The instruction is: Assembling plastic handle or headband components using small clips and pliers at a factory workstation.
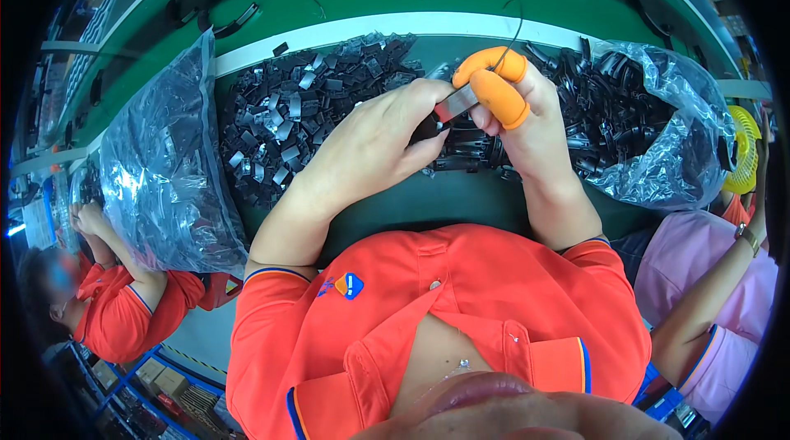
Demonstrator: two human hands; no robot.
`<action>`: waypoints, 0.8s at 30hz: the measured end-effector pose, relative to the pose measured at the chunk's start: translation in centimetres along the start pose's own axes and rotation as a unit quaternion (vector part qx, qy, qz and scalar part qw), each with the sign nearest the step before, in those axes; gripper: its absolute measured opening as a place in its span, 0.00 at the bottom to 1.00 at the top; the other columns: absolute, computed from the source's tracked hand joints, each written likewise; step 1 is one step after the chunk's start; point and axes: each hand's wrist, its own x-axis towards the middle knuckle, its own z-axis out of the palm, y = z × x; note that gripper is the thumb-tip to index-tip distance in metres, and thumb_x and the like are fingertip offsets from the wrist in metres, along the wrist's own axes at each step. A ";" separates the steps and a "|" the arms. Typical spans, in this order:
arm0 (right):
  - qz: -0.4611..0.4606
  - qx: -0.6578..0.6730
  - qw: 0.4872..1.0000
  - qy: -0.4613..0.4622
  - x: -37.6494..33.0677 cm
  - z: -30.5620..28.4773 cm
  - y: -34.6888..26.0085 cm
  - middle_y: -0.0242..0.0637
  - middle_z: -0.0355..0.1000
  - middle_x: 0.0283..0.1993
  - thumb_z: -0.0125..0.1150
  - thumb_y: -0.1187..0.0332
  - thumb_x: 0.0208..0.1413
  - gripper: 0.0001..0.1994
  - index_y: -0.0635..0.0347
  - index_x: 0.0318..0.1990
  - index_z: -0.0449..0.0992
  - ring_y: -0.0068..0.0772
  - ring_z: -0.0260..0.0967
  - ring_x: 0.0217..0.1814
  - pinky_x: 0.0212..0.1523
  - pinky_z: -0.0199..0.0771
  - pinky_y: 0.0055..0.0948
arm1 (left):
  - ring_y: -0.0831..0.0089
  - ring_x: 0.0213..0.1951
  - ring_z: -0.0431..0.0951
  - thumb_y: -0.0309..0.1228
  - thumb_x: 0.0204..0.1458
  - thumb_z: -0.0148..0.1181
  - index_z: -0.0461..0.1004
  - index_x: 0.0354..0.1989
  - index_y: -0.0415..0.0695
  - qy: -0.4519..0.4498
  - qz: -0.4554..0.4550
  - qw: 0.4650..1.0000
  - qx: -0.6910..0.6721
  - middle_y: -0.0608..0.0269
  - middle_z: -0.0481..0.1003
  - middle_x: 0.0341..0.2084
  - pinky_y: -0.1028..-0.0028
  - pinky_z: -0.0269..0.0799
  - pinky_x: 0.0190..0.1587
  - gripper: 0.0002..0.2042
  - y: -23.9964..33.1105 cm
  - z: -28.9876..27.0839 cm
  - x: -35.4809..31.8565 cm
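Note:
My left hand (380,137) and my right hand (517,115) meet over the dark green table (428,201). Together they grip a small flat metal strip with a black end (455,102). Orange rubber finger cots cover my right thumb and forefinger, which pinch the strip's right end. My left fingers close around its left end and a black part hidden under them. Just behind my hands lies a heap of small black and silver clips (296,107).
A clear plastic bag of black parts (164,168) stands at the left, and another open bag (650,123) at the right. One co-worker in orange sits at the lower left, another in pink at the right beside a yellow fan (745,148). Black curved bands lie on the green belt behind.

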 end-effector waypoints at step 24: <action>-0.047 0.109 0.993 0.019 2.9 -4.0 0.9 0.28 0.62 0.20 0.45 0.59 0.59 0.18 0.68 0.43 0.70 0.17 0.54 0.20 0.25 0.53 0.16 | 0.60 0.41 0.75 0.38 0.55 0.49 0.62 0.48 0.31 -0.025 -0.077 0.843 -0.532 0.44 0.72 0.40 0.65 0.70 0.46 0.21 -1.2 -3.5 -0.8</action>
